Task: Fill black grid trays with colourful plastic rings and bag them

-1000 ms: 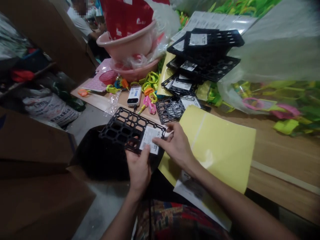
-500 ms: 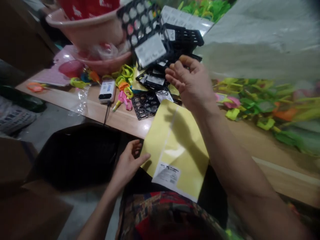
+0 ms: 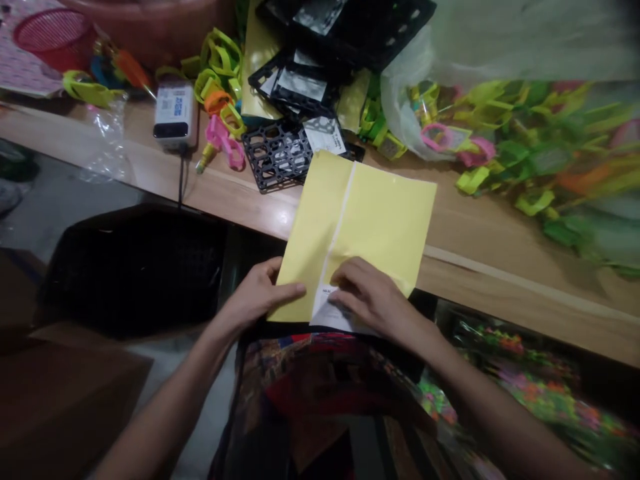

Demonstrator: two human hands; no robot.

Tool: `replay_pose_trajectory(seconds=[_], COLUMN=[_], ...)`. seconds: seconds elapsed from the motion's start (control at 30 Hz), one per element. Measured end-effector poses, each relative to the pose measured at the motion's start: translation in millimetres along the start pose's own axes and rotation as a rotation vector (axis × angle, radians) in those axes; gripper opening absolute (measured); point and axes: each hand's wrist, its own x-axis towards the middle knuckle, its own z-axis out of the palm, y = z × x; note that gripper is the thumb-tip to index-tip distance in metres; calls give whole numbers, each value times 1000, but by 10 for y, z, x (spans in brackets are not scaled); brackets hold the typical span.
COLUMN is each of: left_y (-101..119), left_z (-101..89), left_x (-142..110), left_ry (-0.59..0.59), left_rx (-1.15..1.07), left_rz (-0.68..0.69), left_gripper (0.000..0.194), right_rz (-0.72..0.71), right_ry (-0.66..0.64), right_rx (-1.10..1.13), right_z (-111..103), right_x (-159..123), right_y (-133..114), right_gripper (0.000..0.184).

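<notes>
A yellow sheet [image 3: 385, 213] with a thin pale strip down it lies across the table's front edge and over my lap. My left hand [image 3: 257, 290] grips its lower left edge, thumb on top and the other fingers behind. Curled over the sheet's lower part, my right hand [image 3: 373, 293] has its thumb and fingertips together at a white printed label [image 3: 325, 310], which it partly covers. Just beyond the sheet, a black perforated plastic panel [image 3: 275, 157] with a white label lies on the table [image 3: 240, 200].
More black panels [image 3: 305, 87] are heaped behind. A white device [image 3: 174, 113] with a cable, bright plastic pieces [image 3: 220, 100] and a red mesh basket [image 3: 55, 37] occupy the left. Colourful plastic pieces [image 3: 540, 153] spread along the right. A black-lined box [image 3: 135, 267] sits below left.
My right hand has come down from beside the black panels to the label on the yellow sheet. My left hand has closed on the sheet's edge. The camera view has tilted downward.
</notes>
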Motion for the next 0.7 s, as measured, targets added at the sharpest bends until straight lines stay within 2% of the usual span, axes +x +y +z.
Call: replay_pose_trajectory(seconds=[0.17,0.27,0.43,0.57,0.7], left_y=[75,89,75,68,96], left_z=[75,128,234,309,397], left_x=[1,11,18,70,140], left_ry=[-179,-192,-210,-187,-98], left_rx=[-290,-362,-334,-241,-225], left_rz=[-173,-194,-65,89,136], left_gripper=[54,47,44,44,54], right_rz=[-103,-145,-110,-90,-189], right_ry=[92,137,227,267,273], right_rx=[65,32,4,2,-1], right_z=[3,26,49,49,56], right_x=[7,-3,21,92,123], right_y=[16,10,27,82,122], right_gripper=[4,7,3,13,18])
